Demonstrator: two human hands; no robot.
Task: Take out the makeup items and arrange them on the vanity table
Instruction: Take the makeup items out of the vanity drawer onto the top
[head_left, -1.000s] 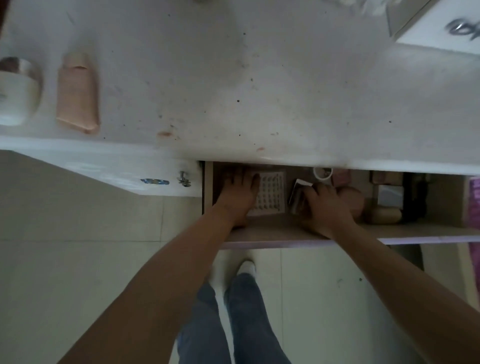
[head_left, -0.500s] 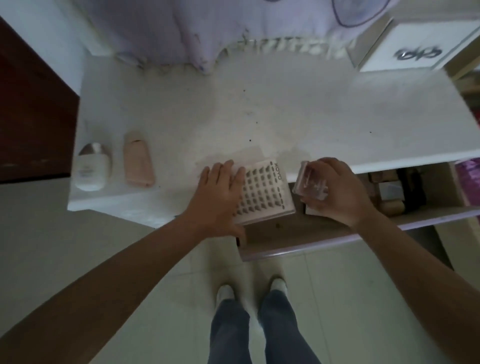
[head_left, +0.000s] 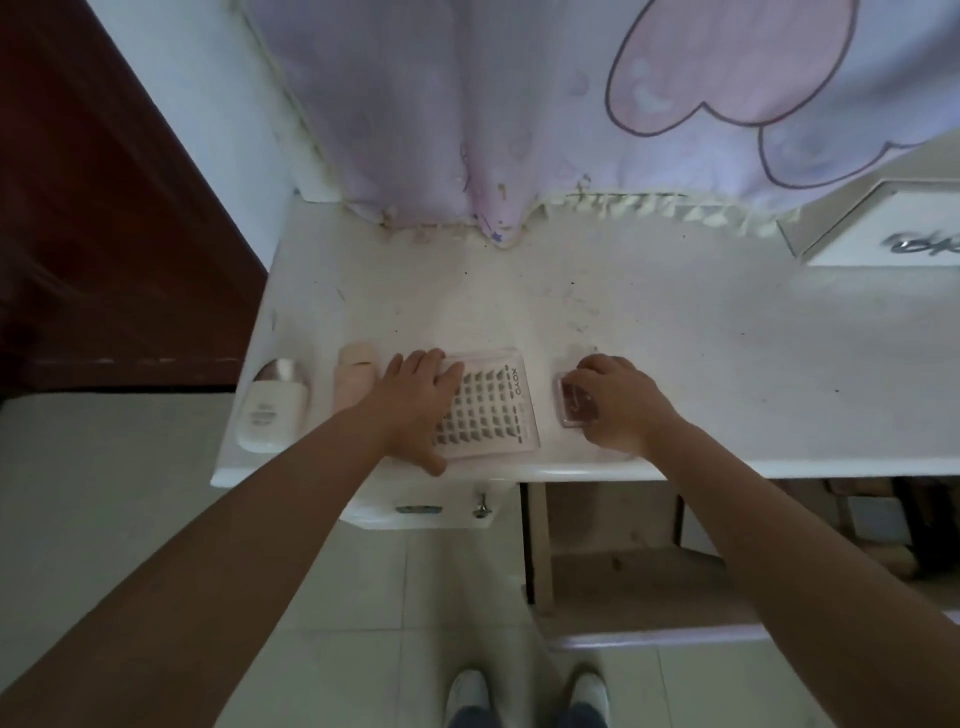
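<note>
A flat clear lash tray (head_left: 491, 408) with rows of small dark lashes lies on the white vanity table (head_left: 701, 332) near its front edge. My left hand (head_left: 415, 400) grips its left side, thumb at the front edge. A small clear case (head_left: 574, 408) with a pinkish inside lies just right of it, and my right hand (head_left: 621, 402) holds it down against the tabletop, fingers curled round it. A white bottle (head_left: 270, 410) with a silver cap and a peach tube (head_left: 355, 382) lie at the table's left end.
The drawer (head_left: 644, 582) below the table's front stands pulled open, with several items at its far right. A pink curtain (head_left: 519, 104) hangs over the table's back. A white box (head_left: 883, 228) sits at the back right. A dark red door (head_left: 104, 208) is to the left.
Both hands lifted out of the drawer and came down on the tabletop, the left with the lash tray, the right with the small clear case. The camera tilted up.
</note>
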